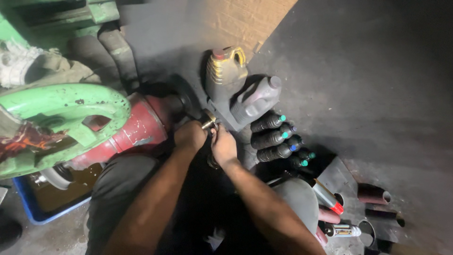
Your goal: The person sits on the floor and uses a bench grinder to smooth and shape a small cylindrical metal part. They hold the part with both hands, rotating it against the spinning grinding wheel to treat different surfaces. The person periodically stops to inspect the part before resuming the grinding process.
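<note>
My left hand [188, 136] and my right hand [223, 146] meet at the end of a red cylindrical machine part [141, 127]. Both close around a small brass-coloured fitting [209, 121] at its dark round end. The fingers of both hands are curled on it, and most of the fitting is hidden by them. A green handwheel [66, 113] sits to the left of the red part.
A grey jug with a yellow handle [225, 71] and a second grey jug [257, 100] lie just beyond the hands. Several dark bottles with teal and blue caps [273, 137] lie to the right. Dark tubes [373, 193] and a red-tipped can [328, 196] sit lower right. A blue tray [42, 208] holds oily liquid.
</note>
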